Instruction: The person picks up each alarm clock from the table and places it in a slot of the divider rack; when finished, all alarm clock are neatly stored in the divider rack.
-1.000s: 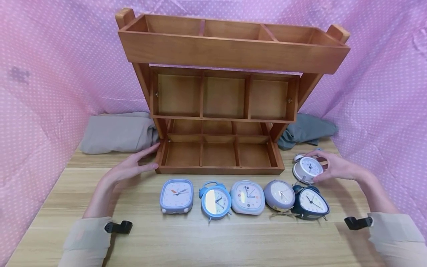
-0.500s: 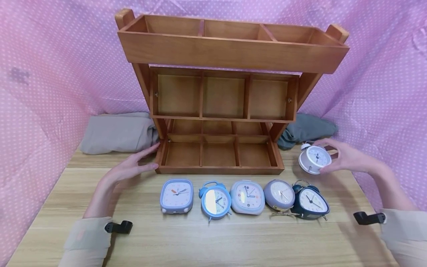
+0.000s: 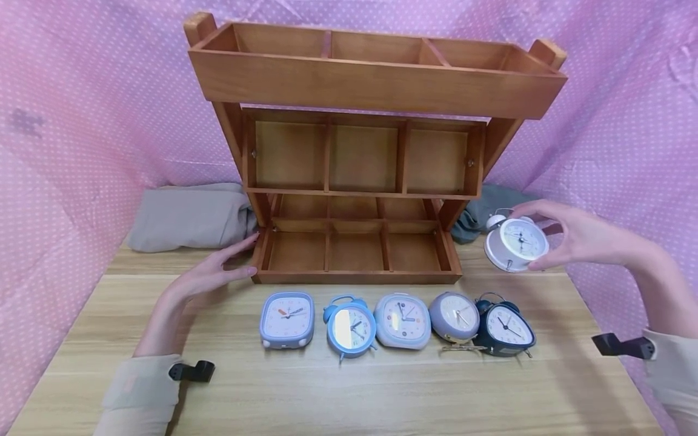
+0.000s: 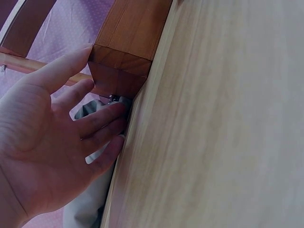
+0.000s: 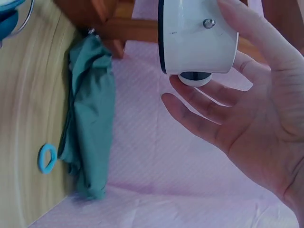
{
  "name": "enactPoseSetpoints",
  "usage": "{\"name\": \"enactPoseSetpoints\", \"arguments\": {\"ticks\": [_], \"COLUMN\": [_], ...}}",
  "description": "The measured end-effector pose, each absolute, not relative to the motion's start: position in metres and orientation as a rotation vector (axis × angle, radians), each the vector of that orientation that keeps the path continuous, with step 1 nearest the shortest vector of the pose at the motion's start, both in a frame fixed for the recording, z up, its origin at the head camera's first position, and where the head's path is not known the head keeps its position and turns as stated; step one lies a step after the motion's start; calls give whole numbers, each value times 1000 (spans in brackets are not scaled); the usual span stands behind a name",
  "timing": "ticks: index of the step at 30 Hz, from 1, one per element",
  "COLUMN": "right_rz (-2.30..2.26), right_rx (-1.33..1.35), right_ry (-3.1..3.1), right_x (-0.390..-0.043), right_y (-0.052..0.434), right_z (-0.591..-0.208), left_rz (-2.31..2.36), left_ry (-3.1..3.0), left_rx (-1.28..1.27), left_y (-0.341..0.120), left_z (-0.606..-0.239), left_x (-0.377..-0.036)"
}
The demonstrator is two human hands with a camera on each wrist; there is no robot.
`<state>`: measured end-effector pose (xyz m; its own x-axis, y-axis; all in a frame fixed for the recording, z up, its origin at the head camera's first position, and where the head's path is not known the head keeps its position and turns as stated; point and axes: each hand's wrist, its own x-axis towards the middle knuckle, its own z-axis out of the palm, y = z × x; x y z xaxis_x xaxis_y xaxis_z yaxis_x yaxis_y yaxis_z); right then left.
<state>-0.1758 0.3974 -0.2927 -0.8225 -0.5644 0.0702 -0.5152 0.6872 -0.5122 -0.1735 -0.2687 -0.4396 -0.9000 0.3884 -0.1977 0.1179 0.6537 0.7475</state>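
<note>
My right hand [image 3: 586,233] grips a white twin-bell alarm clock [image 3: 520,239] by its side, thumb below and fingers above. The clock is up off the table, its face tilted upward. In the right wrist view, its white body [image 5: 199,35] hangs over the background. At the left, my left hand [image 3: 209,275] has its fingers spread, with fingertips at the end of the bottom tier of a brown wooden shelf [image 3: 376,85]. The left wrist view has the thumb tip right at the corner of that wood [image 4: 121,52]. Nothing lies in the left palm.
Before the shelf stand a square blue clock [image 3: 287,318], a blue twin-bell clock [image 3: 351,330], a pale rounded clock [image 3: 403,321], a lavender clock [image 3: 454,317] and a navy clock [image 3: 504,327]. Grey cloth [image 3: 191,218], green cloth [image 5: 92,118] and a blue ring [image 5: 46,158] lie beside the shelf.
My right hand has raised the white alarm clock off the table from behind the navy clock, moving it up and slightly right. The left hand has stayed at the shelf.
</note>
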Motion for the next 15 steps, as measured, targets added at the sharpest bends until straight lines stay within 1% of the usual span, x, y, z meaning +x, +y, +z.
{"name": "enactPoseSetpoints", "arguments": {"ticks": [5,10,15], "right_rz": [-728,-665,-692], "right_rx": [-1021,-1170,-1210], "right_ry": [2755,2713,2627], "right_x": [-175,-182,-191], "right_y": [372,345,313], "right_z": [-293,-307,-320], "left_rz": [1104,1099,1095], "left_ry": [2538,2536,2537], "left_rx": [410,406,402], "left_y": [-269,-268,-269], "left_z": [-440,-440,-439], "left_x": [-174,-174,-173]}}
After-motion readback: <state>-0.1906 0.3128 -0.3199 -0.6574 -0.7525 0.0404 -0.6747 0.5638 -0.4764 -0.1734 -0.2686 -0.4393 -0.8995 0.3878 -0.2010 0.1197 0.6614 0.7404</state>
